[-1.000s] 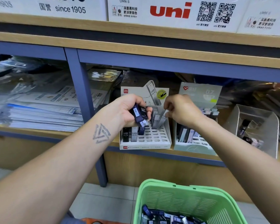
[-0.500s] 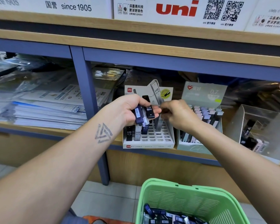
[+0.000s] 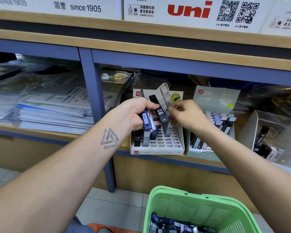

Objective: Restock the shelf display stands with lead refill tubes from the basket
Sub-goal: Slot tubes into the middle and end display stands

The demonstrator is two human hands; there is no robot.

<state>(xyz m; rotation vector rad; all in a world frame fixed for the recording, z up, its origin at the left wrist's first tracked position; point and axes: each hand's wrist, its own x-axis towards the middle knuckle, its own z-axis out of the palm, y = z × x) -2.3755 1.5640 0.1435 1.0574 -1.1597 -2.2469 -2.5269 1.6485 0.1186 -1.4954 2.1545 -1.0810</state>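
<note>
My left hand (image 3: 133, 113) grips a small bundle of lead refill tubes, a blue one (image 3: 145, 119) in front. A black tube marked HB 0.5 (image 3: 159, 110) sticks up out of the bundle. My right hand (image 3: 186, 115) pinches that black tube's right edge with curled fingertips. Both hands hover just above the white slotted display stand (image 3: 173, 145) on the shelf. A few tubes (image 3: 146, 139) stand upright in its left slots. At the bottom is the green basket (image 3: 200, 209), holding several more tubes (image 3: 166, 224).
Right of the white stand is a pale green stand (image 3: 202, 152) filled with tubes. A clear acrylic box (image 3: 275, 132) stands further right. A blue shelf post (image 3: 94, 98) rises left of the stands, with stacked paper packs (image 3: 49, 115) beyond it.
My right hand left the white stand's slots and moved left to the bundle in my left hand. The black tube now sticks up higher from the bundle.
</note>
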